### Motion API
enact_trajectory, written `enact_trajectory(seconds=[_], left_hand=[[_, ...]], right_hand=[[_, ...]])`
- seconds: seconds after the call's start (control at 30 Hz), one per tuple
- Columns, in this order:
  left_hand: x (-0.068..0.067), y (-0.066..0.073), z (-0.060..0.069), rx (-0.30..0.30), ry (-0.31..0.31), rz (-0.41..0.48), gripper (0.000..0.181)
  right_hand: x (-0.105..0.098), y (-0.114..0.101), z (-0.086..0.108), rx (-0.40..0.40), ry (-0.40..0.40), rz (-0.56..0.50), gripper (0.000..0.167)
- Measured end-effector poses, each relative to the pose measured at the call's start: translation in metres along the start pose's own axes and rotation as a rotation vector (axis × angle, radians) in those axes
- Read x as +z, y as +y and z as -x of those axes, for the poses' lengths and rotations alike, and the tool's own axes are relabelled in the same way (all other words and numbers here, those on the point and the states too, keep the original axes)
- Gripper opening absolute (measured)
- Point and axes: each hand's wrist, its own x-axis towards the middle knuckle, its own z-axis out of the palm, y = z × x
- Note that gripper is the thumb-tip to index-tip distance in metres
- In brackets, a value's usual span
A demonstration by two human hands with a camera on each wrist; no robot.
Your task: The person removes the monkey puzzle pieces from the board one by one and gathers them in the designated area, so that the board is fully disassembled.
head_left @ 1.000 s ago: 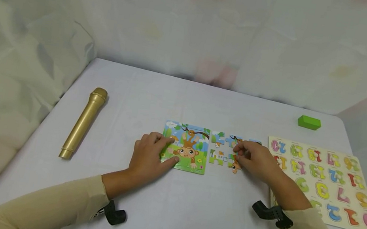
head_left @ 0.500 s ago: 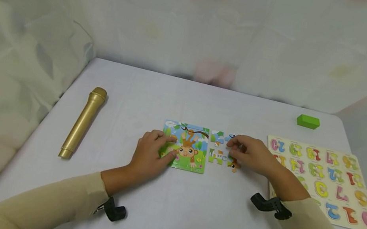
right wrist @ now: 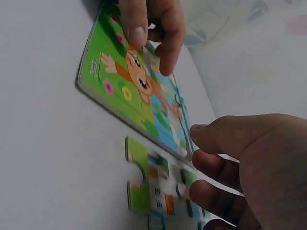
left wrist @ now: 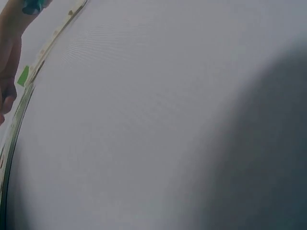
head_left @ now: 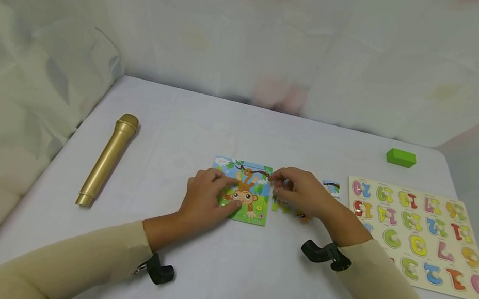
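Note:
A monkey picture puzzle board (head_left: 253, 209) lies flat in the middle of the table. My left hand (head_left: 208, 197) rests at its left side, thumb and fingers spread over the picture. My right hand (head_left: 305, 194) hovers at the board's right edge, above loose jigsaw pieces (head_left: 279, 206). In the right wrist view its thumb and fingers (right wrist: 216, 196) are loosely bent, and no piece shows between them. Pieces with a house (right wrist: 156, 187) lie right beside the board there. One piece with a branch (head_left: 331, 187) is farther right; others are partly hidden under the right hand.
A number puzzle board (head_left: 422, 241) lies at the right, partly behind the right forearm. Behind it sits a green block (head_left: 401, 158). A gold microphone (head_left: 108, 160) lies at the left. Fabric walls (head_left: 220, 31) border the table.
My right hand has moved left, from the far loose pieces to the board's right edge, uncovering the branch piece. The left hand has shifted slightly right over the board.

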Motion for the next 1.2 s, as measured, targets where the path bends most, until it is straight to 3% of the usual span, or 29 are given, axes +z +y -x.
enact_trajectory(seconds=[0.43, 0.77, 1.2], left_hand=[[0.006, 0.007, -0.005, 0.021, -0.011, -0.052, 0.056], [0.007, 0.008, -0.005, 0.007, -0.007, -0.079, 0.057], [0.008, 0.007, -0.004, 0.002, -0.007, -0.074, 0.058]], right_hand=[[0.016, -0.016, -0.029, -0.036, -0.079, 0.08, 0.036], [0.018, -0.017, -0.034, -0.058, -0.124, 0.131, 0.032], [0.018, -0.02, -0.035, -0.04, -0.129, 0.125, 0.031]])
